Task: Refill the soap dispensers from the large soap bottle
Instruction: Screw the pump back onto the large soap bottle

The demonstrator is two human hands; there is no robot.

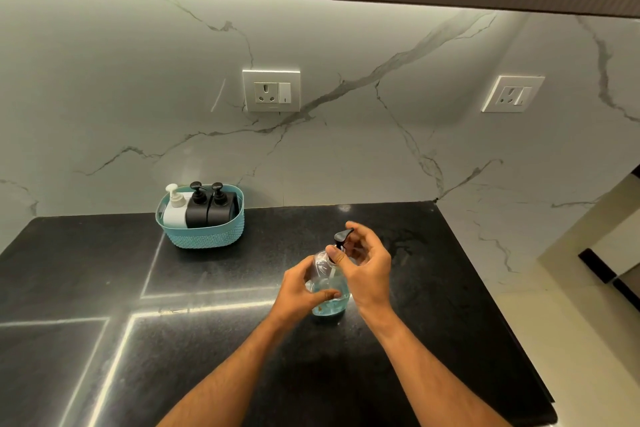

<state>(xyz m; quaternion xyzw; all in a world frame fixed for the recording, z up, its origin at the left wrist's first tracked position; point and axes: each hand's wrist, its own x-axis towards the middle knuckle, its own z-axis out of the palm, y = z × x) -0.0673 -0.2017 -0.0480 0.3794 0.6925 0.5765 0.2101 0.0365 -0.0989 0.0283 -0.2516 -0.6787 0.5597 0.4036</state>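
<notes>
I have both hands on the clear bottle (329, 288), which stands upright on the dark counter (207, 340) directly in front of me. My left hand (304, 291) is wrapped around its body, thumb across the near side, holding it steady. My right hand (363, 270) sits just above and to the right of the left, thumb and fingertips pinched on the black pump (341, 241) at its collar, the other fingers loosely curled behind the nozzle. It looks like the grip for unscrewing the pump, though I can't tell from this angle whether the collar has begun to loosen.

The bottle holds only a shallow pool of blue soap at the bottom, level with my left thumb and below, so I judge this one still needs filling.

Well beyond my left hand, against the wall, a teal basket (204, 236) holds a white dispenser (175, 210) and two black dispensers (211, 206), all upright with pumps on and apparently untouched. I see no large soap bottle anywhere near either hand.

My read: the job is at its start. The pump has to come off, the refill fetched and poured, and the three in the basket remain.
</notes>
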